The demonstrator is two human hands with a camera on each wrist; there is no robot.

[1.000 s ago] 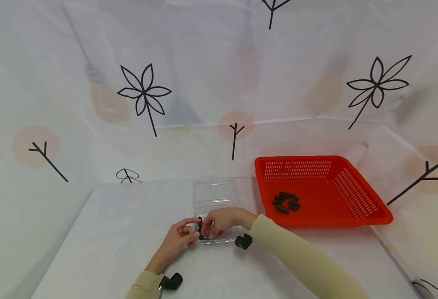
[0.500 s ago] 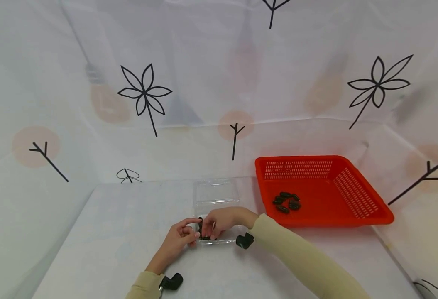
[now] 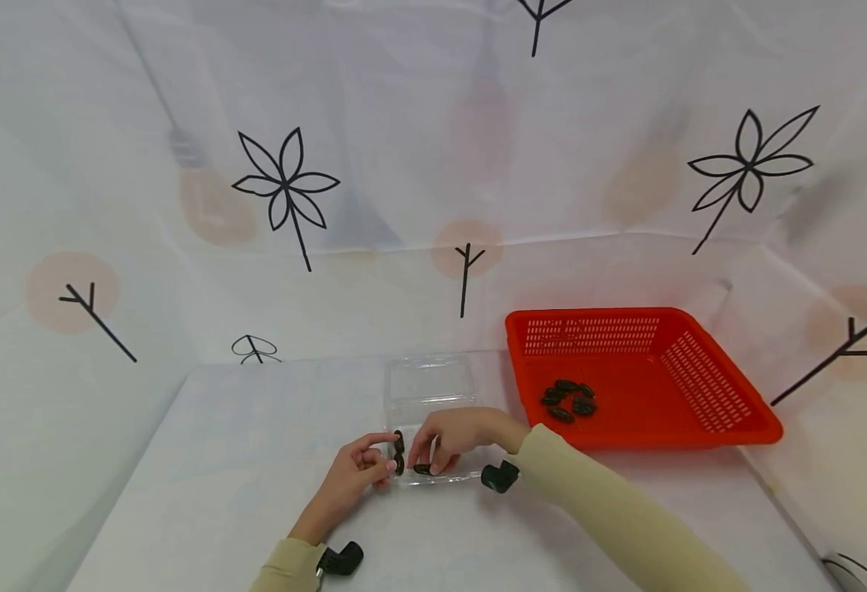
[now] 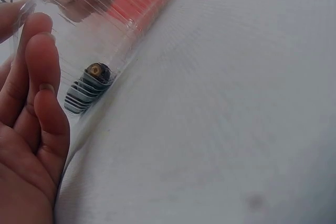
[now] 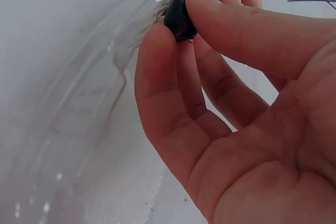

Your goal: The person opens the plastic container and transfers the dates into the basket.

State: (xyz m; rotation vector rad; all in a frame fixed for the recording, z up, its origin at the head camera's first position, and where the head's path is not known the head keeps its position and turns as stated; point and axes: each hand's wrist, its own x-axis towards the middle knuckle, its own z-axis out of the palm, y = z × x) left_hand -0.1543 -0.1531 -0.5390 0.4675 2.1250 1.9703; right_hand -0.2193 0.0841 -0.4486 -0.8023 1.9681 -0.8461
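Observation:
A clear plastic clamshell box (image 3: 430, 382) lies with its lid folded back. My left hand (image 3: 349, 477) holds the box's left edge, forefinger stretched at the rim and thumb by the near corner. Beside these fingertips, two dark oblong pieces (image 3: 399, 442) lie end to end along the left wall. My right hand (image 3: 454, 436) reaches into the box and pinches another dark, glossy oblong piece (image 5: 179, 18) between thumb and fingers, low by the near wall. Through the ribbed plastic, the left wrist view shows a dark piece (image 4: 95, 80) with a round tan end.
A red plastic basket (image 3: 647, 403) with slotted sides stands to the right, behind the right forearm. Several dark oblong pieces (image 3: 583, 407) lie in its left part. A white cloth (image 3: 241, 493) covers the table, and a patterned sheet (image 3: 374, 304) hangs behind.
My right hand has shifted a little to the right inside the box with its dark piece. The two pieces along the left wall now show more fully. The left hand has stayed still.

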